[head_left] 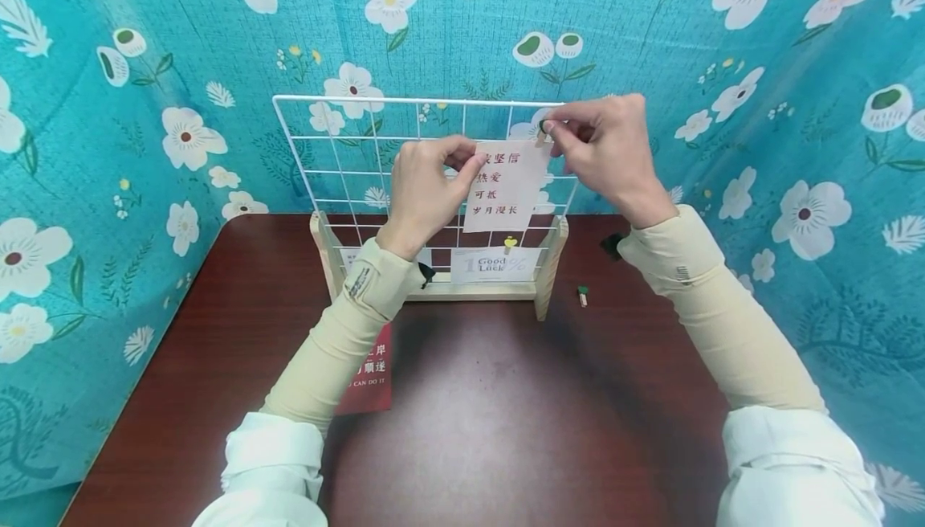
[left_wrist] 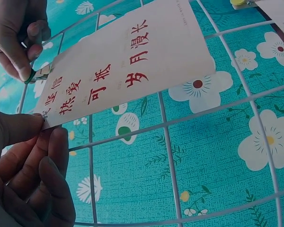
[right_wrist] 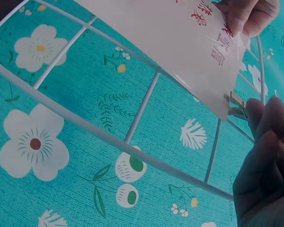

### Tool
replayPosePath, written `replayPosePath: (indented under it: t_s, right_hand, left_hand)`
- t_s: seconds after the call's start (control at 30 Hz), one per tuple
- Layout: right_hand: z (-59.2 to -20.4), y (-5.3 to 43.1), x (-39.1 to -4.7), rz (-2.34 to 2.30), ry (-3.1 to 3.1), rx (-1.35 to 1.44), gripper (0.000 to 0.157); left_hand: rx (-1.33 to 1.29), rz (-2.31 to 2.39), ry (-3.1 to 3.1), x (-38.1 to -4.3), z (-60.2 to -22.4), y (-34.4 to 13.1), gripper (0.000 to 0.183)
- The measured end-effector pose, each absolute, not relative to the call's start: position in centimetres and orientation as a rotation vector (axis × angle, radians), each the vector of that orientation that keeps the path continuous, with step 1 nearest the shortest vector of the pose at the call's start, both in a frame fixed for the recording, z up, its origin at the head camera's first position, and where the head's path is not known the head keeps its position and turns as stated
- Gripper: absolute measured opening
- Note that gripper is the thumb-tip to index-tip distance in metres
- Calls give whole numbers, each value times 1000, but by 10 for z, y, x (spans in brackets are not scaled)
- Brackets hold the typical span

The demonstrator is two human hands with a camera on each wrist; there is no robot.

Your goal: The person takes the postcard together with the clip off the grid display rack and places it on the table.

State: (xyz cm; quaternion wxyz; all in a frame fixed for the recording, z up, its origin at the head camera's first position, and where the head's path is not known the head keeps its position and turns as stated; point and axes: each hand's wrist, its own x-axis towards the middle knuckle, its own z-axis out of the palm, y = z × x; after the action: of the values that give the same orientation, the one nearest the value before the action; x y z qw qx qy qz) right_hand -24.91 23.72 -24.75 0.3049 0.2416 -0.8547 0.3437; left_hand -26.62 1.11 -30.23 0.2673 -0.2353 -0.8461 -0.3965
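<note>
A white card (head_left: pixel 506 189) with red Chinese characters lies against the upper right of a white wire grid (head_left: pixel 368 137). My left hand (head_left: pixel 433 185) pinches the card's upper left corner between thumb and fingertips. At its upper right corner my right hand (head_left: pixel 607 145) pinches a small wooden clothespin (right_wrist: pixel 237 106) with a green top. In the right wrist view the clothespin's jaws are right at the card's edge and a grid wire. The left wrist view shows the card (left_wrist: pixel 128 66) slanting in front of the wires, both hands along its top edge.
The grid stands in a wooden base (head_left: pixel 477 292). A "Good Luck" card (head_left: pixel 495 266) hangs low on it under a yellow-heart clothespin (head_left: pixel 509 243). Another green-topped clothespin (head_left: pixel 583 296) lies on the dark table (head_left: pixel 506 422), right of the base. A red card (head_left: pixel 374 386) lies below the left forearm.
</note>
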Motion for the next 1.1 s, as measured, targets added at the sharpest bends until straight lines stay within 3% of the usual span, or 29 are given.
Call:
replayPosePath:
  t_s: [0.57, 1.1]
  right_hand:
    - [-261, 275, -227, 869, -2223, 543, 17]
    - [-351, 314, -225, 1057, -2293, 303, 18]
  left_hand:
    - [-666, -1248, -2267, -246, -318, -21, 18]
    - [-631, -1364, -2488, -231, -374, -45, 13]
